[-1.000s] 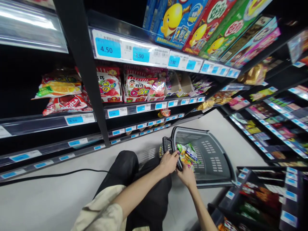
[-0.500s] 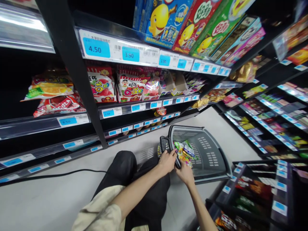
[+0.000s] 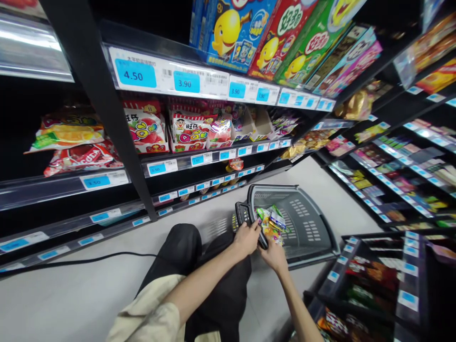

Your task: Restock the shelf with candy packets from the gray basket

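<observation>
**A:** Huge black shelves (image 3: pixel 110 118) full of snacks all down the left side. Where's the basket though?

**B:** Grey basket (image 3: pixel 317 228) is on the floor mid-aisle, just past the knees. Left hand (image 3: pixel 245 240) is clamped round its black handle (image 3: pixel 244 213) at the near rim. Right hand (image 3: pixel 275 256) is up against the snack packets (image 3: pixel 272 222) inside, can't tell if it's actually gripping.

The basket (image 3: pixel 315 223) is grey perforated plastic, matt, and its handle (image 3: pixel 245 213) is black and smoother. Inside it lie packets (image 3: pixel 272 222) of shiny crinkled film. Above it, glossy cardboard boxes (image 3: pixel 235 28) stand over clear plastic label strips (image 3: pixel 171 78). Under it is a smooth matt floor (image 3: pixel 71 299).
</observation>
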A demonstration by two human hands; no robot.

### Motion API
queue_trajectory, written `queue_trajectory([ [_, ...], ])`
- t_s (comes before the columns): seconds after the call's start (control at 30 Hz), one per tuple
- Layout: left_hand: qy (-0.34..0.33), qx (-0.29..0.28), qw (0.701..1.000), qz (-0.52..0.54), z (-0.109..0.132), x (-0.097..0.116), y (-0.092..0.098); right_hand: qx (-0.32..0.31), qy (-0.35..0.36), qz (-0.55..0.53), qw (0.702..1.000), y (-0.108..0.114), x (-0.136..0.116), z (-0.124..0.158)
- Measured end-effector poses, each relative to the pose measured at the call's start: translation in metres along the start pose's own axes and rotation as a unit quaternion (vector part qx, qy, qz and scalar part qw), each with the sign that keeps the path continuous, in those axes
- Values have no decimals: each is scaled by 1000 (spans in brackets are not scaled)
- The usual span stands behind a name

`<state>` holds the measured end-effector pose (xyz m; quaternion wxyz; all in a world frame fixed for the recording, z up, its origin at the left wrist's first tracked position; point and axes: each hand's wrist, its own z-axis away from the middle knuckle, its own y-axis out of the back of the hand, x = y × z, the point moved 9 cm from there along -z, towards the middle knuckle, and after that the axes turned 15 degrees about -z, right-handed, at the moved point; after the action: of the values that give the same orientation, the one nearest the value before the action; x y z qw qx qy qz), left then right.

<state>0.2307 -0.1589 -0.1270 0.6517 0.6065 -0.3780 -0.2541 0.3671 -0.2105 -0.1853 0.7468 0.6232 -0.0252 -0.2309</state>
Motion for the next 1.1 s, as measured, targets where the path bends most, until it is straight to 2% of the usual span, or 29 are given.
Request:
queue_trajectory([
  [0.37,0,-4,1000,-4,3,-2,9,11,1,21,1000,0,-1,0],
  [1.1,1,11,1000,-22,-1,-1,1,3,-2,26,1000,-1,-2,-2],
])
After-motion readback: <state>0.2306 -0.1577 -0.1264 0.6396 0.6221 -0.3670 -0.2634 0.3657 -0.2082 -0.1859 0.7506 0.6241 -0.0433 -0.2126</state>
